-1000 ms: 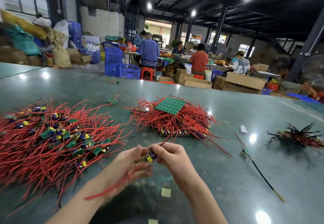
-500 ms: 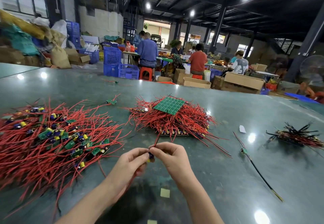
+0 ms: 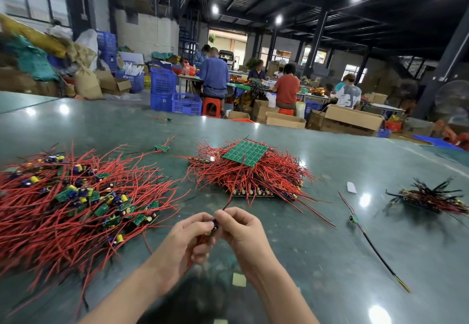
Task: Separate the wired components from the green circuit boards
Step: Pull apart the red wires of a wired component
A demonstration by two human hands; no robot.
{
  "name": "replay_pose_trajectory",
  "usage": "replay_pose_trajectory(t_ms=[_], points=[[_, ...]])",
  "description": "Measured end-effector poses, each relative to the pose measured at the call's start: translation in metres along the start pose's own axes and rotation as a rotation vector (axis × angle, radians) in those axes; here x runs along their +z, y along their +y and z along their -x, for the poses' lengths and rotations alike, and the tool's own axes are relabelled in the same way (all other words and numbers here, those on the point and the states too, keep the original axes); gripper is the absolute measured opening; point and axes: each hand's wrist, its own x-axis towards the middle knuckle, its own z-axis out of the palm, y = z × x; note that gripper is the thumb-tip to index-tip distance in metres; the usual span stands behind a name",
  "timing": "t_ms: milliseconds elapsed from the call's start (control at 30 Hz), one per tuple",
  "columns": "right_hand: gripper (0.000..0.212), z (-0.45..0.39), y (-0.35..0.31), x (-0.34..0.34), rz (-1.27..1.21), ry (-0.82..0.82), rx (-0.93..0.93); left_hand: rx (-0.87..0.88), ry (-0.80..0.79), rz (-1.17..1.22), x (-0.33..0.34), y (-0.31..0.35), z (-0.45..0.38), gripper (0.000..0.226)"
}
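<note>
Pinching one small wired piece (image 3: 215, 223) between left hand (image 3: 186, 241) and right hand (image 3: 239, 231), above the table's near edge. Separated heap (image 3: 76, 204) toward left edge; uncut board stack (image 3: 247, 171) mid-table, much left, judging by size.

- No writing, label, brand or number can be read anywhere in view.
- The green circuit board (image 3: 245, 153) lying on the red-wire heap toward the far edge of the surface shows only a grid pattern, no legible marks.
- The cardboard boxes (image 3: 353, 117) beyond the far edge show no print clear enough to read.
</note>
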Motion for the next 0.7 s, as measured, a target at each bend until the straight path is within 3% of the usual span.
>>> replay_pose_trajectory(t_ms=[67, 200, 300, 533, 700], points=[[0.009, 0.0, -0.001, -0.001, 0.076, 0.034, -0.024, 0.028, 0.051, -0.056, 0.001, -0.001, 0.001, 0.008], [0.005, -0.003, 0.0, -0.006, 0.378, 0.165, -0.128, 0.272, 0.235, -0.542, 0.0, -0.007, 0.001, 0.015], [0.004, -0.002, 0.001, -0.005, 0.373, 0.151, -0.105, 0.336, 0.277, -0.693, 0.002, -0.008, 0.002, 0.012], [0.022, 0.001, 0.0, -0.002, 0.225, 0.078, -0.079, 0.302, 0.122, -0.562, 0.003, 0.0, 0.004, 0.008], [0.026, 0.001, 0.0, -0.001, 0.162, 0.041, -0.079, 0.322, 0.112, -0.501, 0.005, 0.003, 0.005, 0.009]])
